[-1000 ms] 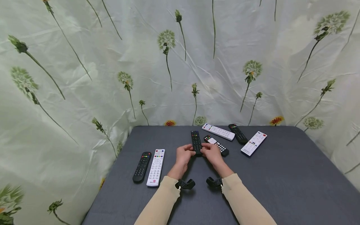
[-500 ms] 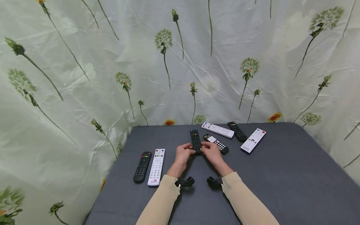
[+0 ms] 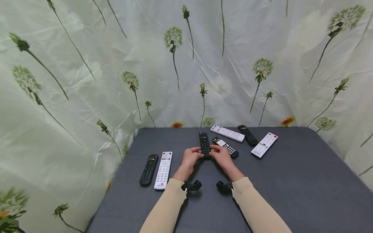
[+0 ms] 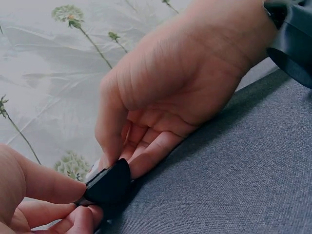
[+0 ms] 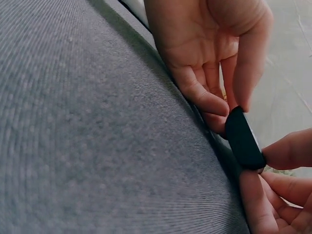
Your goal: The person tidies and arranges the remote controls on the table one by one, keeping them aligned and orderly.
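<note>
Black remote [image 3: 204, 142], slim with a curved underside, is at the far middle of the grey ribbed-fabric tabletop [image 3: 291, 181], its near end pinched by left hand [image 3: 190, 158] at left, right hand [image 3: 223, 157] at right.

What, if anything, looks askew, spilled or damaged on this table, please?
Nothing looks spilled or damaged. Right of the held remote, the rear white remote, white-buttoned remote, far black remote and rightmost white remote lie at mixed angles, which looks untidy against the nearly parallel left black remote and left white remote.
</note>
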`<state>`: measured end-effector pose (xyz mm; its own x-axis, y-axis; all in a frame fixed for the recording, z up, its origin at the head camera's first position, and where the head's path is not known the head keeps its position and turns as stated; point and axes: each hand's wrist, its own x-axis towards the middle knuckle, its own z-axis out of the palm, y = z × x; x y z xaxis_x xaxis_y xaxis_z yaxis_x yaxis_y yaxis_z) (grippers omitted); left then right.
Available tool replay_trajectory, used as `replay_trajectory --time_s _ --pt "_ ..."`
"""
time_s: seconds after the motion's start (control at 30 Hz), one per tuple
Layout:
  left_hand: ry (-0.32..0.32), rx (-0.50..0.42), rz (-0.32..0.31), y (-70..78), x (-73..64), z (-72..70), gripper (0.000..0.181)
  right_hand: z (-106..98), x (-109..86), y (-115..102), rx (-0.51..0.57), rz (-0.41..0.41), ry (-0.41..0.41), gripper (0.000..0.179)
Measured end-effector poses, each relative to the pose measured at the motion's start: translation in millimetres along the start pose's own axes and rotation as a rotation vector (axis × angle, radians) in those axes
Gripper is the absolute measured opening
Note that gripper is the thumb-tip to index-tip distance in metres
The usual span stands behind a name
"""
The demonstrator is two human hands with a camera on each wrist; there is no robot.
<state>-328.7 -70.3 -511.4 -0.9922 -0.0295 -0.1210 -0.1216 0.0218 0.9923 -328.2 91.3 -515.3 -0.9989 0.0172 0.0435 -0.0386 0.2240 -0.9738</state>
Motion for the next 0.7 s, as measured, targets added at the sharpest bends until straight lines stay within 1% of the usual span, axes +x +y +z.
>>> replay_trajectory --time_s 0.07,0.13,0.23,0.37,0.47,0.53,0.6,0.7 --pt "0.000 0.009 0.006 0.0 0.1 0.6 0.042 -2.3 0.1 -3.1 0.025 0.017 -0.026 0.044" --pt "-0.006 0.009 0.006 0.1 0.4 1.0 0.043 -4.6 0.0 -6.2 0.054 0.052 -0.056 0.047" --pt "-0.031 0.007 0.014 0.3 1.1 0.3 0.044 -7.9 -0.2 -11.9 0.081 0.093 -0.091 0.052" --pt "-0.057 -0.042 -0.015 3.6 -1.4 -5.5 0.046 -9.9 -1.0 -20.3 0.092 0.116 -0.157 0.059" --pt "-0.079 -0.097 -0.060 7.8 -6.6 -10.9 0.048 -10.8 -4.6 -26.5 0.092 0.126 -0.208 0.065" --pt "-0.100 -0.121 -0.072 12.7 -11.5 -13.6 0.050 -11.7 -7.9 -30.6 0.096 0.125 -0.229 0.068" --pt "-0.117 -0.119 -0.074 18.2 -17.2 -16.8 0.050 -12.4 -11.2 -34.7 0.106 0.127 -0.245 0.072" --pt "-0.132 -0.086 -0.059 28.2 -27.3 -23.3 0.050 -12.6 -15.1 -40.7 0.136 0.131 -0.279 0.080"
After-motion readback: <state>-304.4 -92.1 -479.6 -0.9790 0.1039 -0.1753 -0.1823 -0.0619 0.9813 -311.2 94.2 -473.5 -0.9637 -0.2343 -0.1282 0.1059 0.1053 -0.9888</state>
